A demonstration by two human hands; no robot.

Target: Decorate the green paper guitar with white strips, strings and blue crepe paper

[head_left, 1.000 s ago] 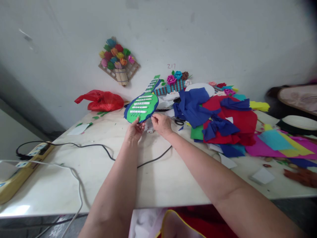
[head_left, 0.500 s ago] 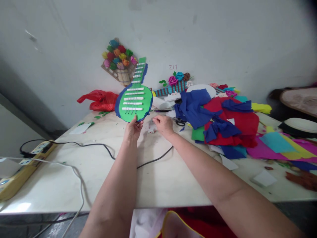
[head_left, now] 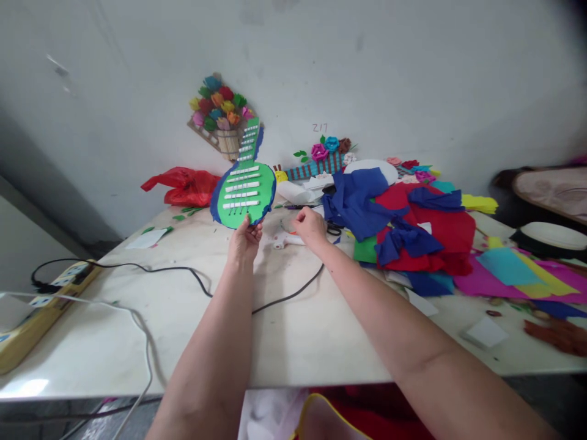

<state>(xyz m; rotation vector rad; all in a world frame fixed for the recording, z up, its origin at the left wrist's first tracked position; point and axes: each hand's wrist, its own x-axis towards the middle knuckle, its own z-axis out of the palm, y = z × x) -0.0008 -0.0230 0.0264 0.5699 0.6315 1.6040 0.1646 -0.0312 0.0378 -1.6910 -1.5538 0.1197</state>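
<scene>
My left hand point(head_left: 246, 239) grips the lower edge of a paper guitar point(head_left: 263, 189), held upright above the table. Its face is green with blue edging, and white strips cross the round body and the neck. Dark thread ends show below the lowest strip. To its right, my right hand point(head_left: 312, 227) is closed with thumb and fingertips pressed together; whatever lies in the pinch is too small to make out. Beneath and left of that hand lies a white glue gun point(head_left: 287, 239), partly covered by it. Black-handled scissors point(head_left: 334, 230) rest just beyond.
Blue crepe paper point(head_left: 362, 198) and red paper point(head_left: 452, 226) are heaped at the right. A red plastic bag point(head_left: 192, 187) sits at the back left. A power strip point(head_left: 48, 305) lies at the left edge, its black cord point(head_left: 183, 268) crossing the table. Paper flowers point(head_left: 220, 101) stand against the wall.
The guitar has shifted slightly left and down, its neck still tilted right. My right hand has moved a little to the right, away from it, and more of the glue gun shows.
</scene>
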